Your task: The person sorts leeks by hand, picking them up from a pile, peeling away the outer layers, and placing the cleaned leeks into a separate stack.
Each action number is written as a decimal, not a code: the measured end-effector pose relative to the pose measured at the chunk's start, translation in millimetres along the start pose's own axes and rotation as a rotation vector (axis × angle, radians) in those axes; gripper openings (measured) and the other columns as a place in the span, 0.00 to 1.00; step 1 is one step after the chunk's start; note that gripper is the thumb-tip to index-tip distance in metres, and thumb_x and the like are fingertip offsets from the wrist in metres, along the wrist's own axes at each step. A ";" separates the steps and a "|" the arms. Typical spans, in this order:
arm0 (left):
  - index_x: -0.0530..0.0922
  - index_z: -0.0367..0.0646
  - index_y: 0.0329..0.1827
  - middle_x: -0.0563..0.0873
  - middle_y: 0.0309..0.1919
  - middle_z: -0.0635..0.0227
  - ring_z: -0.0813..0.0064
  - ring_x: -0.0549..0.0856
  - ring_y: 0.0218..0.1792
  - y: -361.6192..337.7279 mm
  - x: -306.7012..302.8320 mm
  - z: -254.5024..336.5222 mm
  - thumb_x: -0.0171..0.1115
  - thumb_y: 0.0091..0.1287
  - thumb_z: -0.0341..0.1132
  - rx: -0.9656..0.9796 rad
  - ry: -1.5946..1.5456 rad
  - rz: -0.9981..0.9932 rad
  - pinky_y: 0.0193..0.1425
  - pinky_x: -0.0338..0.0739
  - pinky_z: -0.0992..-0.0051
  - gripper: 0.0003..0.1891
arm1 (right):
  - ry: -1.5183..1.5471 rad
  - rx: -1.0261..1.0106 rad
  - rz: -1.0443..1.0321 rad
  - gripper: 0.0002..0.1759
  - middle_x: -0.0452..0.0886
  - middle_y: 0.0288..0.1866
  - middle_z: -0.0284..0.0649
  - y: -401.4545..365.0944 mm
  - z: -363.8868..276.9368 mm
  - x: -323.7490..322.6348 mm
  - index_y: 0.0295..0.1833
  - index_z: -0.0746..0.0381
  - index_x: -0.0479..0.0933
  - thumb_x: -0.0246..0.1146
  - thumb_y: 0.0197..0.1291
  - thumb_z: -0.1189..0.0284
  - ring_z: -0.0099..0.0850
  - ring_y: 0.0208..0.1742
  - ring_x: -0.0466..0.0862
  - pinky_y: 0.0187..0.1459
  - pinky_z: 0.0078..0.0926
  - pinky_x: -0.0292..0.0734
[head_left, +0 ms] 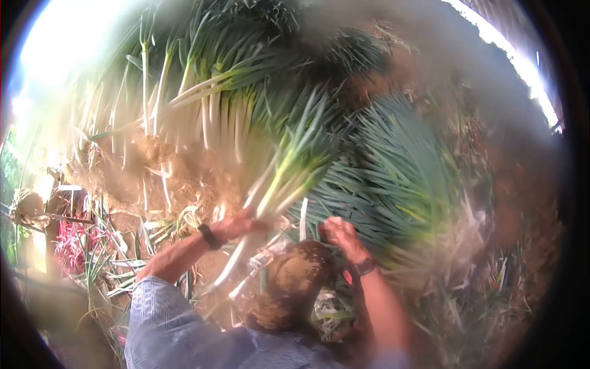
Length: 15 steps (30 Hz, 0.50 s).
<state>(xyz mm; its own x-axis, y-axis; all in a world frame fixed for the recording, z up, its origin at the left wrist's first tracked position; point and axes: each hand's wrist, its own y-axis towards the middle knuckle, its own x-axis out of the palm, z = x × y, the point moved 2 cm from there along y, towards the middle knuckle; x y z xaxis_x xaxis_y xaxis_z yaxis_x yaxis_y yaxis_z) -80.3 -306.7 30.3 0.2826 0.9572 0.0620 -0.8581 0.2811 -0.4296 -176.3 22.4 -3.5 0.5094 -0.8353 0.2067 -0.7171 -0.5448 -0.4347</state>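
Note:
Several long green onions (283,175) with white lower stalks are gripped in my left hand (243,224), which has a dark band at its wrist. Their leaves fan up and right, and the white ends hang below the fist. To the right, my right hand (341,237) is raised with curled fingers beside the cut leaf pile; what it holds, if anything, is too small to make out. A single white stalk (303,218) stands between the hands. Below them a mottled brown cap (295,280) hides part of the ground.
A large heap of green onions (209,92) with soil-covered roots lies at the upper left. Another leafy pile (399,166) spreads to the right. Pink-red strands (70,246) and loose leaf scraps lie at the left. Blur covers the view's edges.

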 end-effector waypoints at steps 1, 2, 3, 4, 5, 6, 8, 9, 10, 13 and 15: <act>0.61 0.36 0.76 0.79 0.61 0.50 0.59 0.82 0.60 -24.4 29.6 43.0 0.68 0.66 0.53 -0.048 0.011 -0.003 0.67 0.76 0.58 0.43 | -0.020 -0.021 -0.073 0.30 0.81 0.59 0.47 5.3 -3.2 5.6 0.65 0.62 0.70 0.64 0.69 0.52 0.35 0.59 0.82 0.60 0.38 0.77; 0.66 0.34 0.72 0.82 0.55 0.51 0.61 0.83 0.57 -45.8 49.4 66.2 0.69 0.65 0.50 0.001 -0.020 0.018 0.65 0.77 0.59 0.38 | 0.109 -0.072 -0.099 0.32 0.80 0.61 0.47 3.5 -12.4 15.5 0.67 0.62 0.69 0.64 0.68 0.51 0.37 0.61 0.81 0.62 0.40 0.76; 0.68 0.33 0.70 0.84 0.51 0.52 0.62 0.83 0.55 -56.7 63.3 83.2 0.69 0.65 0.48 0.001 0.011 -0.014 0.63 0.78 0.61 0.36 | 0.236 -0.128 -0.123 0.33 0.79 0.62 0.48 -0.8 -24.9 29.7 0.68 0.61 0.68 0.64 0.68 0.50 0.38 0.62 0.80 0.63 0.41 0.75; 0.71 0.33 0.68 0.85 0.48 0.54 0.64 0.84 0.53 -67.7 77.2 100.2 0.69 0.65 0.47 0.002 0.042 -0.047 0.61 0.78 0.63 0.34 | 0.363 -0.181 -0.151 0.35 0.78 0.64 0.48 -6.9 -37.7 41.8 0.69 0.60 0.67 0.63 0.68 0.48 0.40 0.63 0.79 0.64 0.43 0.74; 0.71 0.33 0.68 0.85 0.49 0.55 0.64 0.84 0.53 -71.5 88.0 108.2 0.68 0.66 0.48 -0.056 0.129 -0.129 0.60 0.78 0.65 0.34 | 0.419 -0.217 -0.163 0.35 0.77 0.65 0.49 -15.1 -50.9 50.4 0.70 0.60 0.66 0.63 0.68 0.48 0.41 0.64 0.79 0.64 0.44 0.74; 0.71 0.35 0.68 0.84 0.52 0.57 0.67 0.83 0.54 -69.6 97.4 111.8 0.67 0.67 0.49 -0.021 0.238 -0.206 0.59 0.77 0.67 0.33 | 0.478 -0.249 -0.172 0.36 0.76 0.67 0.49 -26.4 -63.9 58.0 0.70 0.60 0.66 0.63 0.68 0.47 0.42 0.64 0.78 0.64 0.44 0.74; 0.71 0.36 0.68 0.84 0.51 0.58 0.67 0.83 0.54 -71.8 114.1 105.5 0.67 0.67 0.50 -0.009 0.024 -0.289 0.59 0.77 0.67 0.33 | 0.668 -0.289 -0.129 0.34 0.75 0.67 0.47 -57.7 -79.4 78.7 0.70 0.61 0.65 0.63 0.69 0.51 0.44 0.64 0.78 0.65 0.47 0.74; 0.71 0.37 0.68 0.84 0.51 0.59 0.67 0.83 0.54 -72.0 122.2 105.2 0.67 0.67 0.50 -0.002 -0.080 -0.330 0.60 0.77 0.67 0.33 | 0.642 -0.323 -0.062 0.33 0.75 0.66 0.46 -70.1 -76.0 81.9 0.70 0.61 0.65 0.63 0.69 0.53 0.44 0.64 0.79 0.64 0.46 0.75; 0.71 0.39 0.69 0.85 0.50 0.61 0.71 0.84 0.51 -77.9 133.3 118.4 0.66 0.69 0.49 0.017 -0.105 -0.275 0.56 0.79 0.69 0.31 | 0.619 -0.356 0.006 0.32 0.75 0.65 0.46 -81.6 -69.9 83.9 0.70 0.62 0.65 0.63 0.69 0.56 0.43 0.63 0.79 0.64 0.46 0.75; 0.69 0.40 0.71 0.85 0.50 0.62 0.75 0.85 0.49 -75.6 152.9 120.2 0.64 0.72 0.47 -0.070 -0.150 -0.258 0.54 0.80 0.73 0.30 | 0.588 -0.409 0.150 0.29 0.76 0.61 0.46 -112.9 -68.1 95.2 0.70 0.64 0.64 0.61 0.67 0.65 0.42 0.61 0.80 0.62 0.44 0.76; 0.69 0.40 0.71 0.86 0.50 0.62 0.78 0.86 0.45 -67.0 162.3 100.7 0.63 0.73 0.46 -0.015 -0.190 -0.306 0.49 0.81 0.77 0.29 | 0.523 -0.452 0.210 0.29 0.76 0.61 0.47 -126.6 -62.1 95.6 0.70 0.65 0.64 0.60 0.66 0.67 0.42 0.60 0.80 0.62 0.43 0.77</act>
<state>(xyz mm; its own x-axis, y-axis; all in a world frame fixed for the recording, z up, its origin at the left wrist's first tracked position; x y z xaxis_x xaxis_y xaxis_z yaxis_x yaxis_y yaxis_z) -20.1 -163.3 159.9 0.4394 0.8251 0.3551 -0.7394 0.5567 -0.3786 -66.3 7.0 125.7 0.1258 -0.7900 0.6001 -0.9593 -0.2511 -0.1295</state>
